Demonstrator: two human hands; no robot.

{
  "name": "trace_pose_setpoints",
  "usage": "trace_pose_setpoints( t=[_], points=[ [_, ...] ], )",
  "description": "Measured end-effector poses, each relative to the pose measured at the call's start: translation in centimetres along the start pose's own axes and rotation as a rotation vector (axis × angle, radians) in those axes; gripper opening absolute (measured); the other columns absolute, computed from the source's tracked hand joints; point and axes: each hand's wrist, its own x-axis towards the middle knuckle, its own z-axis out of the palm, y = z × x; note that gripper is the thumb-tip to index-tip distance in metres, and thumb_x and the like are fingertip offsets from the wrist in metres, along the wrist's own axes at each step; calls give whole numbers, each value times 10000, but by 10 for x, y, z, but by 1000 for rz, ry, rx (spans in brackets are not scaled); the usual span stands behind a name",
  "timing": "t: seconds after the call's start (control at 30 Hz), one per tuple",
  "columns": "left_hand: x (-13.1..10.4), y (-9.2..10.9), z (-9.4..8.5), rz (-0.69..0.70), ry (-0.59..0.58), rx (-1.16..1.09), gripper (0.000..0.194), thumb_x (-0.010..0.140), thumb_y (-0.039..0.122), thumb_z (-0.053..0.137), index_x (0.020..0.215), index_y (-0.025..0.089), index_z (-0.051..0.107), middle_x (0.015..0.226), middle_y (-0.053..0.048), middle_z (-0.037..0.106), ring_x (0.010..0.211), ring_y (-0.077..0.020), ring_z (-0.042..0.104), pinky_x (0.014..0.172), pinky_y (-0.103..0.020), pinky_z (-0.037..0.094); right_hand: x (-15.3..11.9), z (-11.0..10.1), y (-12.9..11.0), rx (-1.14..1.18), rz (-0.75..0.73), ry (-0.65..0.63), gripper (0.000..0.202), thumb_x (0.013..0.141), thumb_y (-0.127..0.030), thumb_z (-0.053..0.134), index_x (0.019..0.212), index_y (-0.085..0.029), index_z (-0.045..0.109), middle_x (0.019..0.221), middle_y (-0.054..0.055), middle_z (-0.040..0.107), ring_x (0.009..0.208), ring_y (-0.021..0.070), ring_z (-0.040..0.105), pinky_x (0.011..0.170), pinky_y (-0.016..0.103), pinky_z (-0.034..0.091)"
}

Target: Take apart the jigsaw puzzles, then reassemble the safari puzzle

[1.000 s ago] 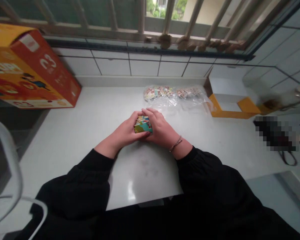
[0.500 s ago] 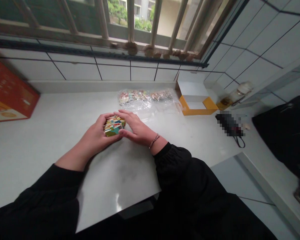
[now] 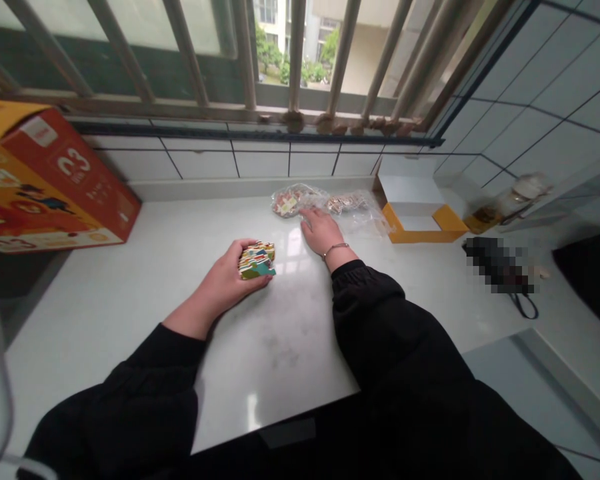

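Observation:
My left hand (image 3: pixel 225 280) is closed around a stack of colourful cardboard puzzle pieces (image 3: pixel 257 260), thumb on the near side and fingers behind. The stack stands on the white counter, its many layered edges facing up. Farther back, my right hand (image 3: pixel 323 233) has its fingers at the near edge of a clear plastic bag (image 3: pixel 290 200) with more colourful pieces in it. The fingers look closed on the loose plastic, though their tips are partly hidden. A second clear bag of pieces (image 3: pixel 347 202) lies just to the right of that hand.
An open yellow box with a white inside (image 3: pixel 425 230) stands at the back right, near a glass jar (image 3: pixel 510 200). A dark, pixelated item with a strap (image 3: pixel 497 263) lies in front. On the left stands a large orange-red box (image 3: pixel 95 180). A barred window runs behind.
My right hand has left the stack and reached back and right to the plastic bag, which has shifted and bunched up. My left hand stays on the stack. The view has turned left.

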Motion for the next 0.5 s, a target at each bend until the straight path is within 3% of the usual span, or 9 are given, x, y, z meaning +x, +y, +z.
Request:
trace_pose_setpoints(
  t=[0.23,0.4,0.5],
  points=[
    [0,0,0,4,-6,-33,735,810,457,916,1409,240,550,1329,-103,765,1139,-298,772,1051,-483,598,-1,0,0,-9,21,68,503,1028,-231,582,1505,-170,726,1506,227,666,1386,391,606,1185,577,519],
    [-1,-3,0,47,-41,-60,722,815,416,911,1421,247,556,1357,-103,749,1160,-297,762,1059,-484,592,-30,-17,-20,55,-43,264,369,1041,-250,589,1311,-150,820,1363,233,674,1286,368,638,1159,566,538],
    [-1,-8,2,105,-50,-19,742,814,390,916,1443,256,546,1403,-110,722,1218,-311,743,1088,-496,581,-54,-29,-43,122,-146,325,353,1086,-384,613,1288,-179,817,1335,212,687,1257,365,652,1150,587,547]
  ],
)
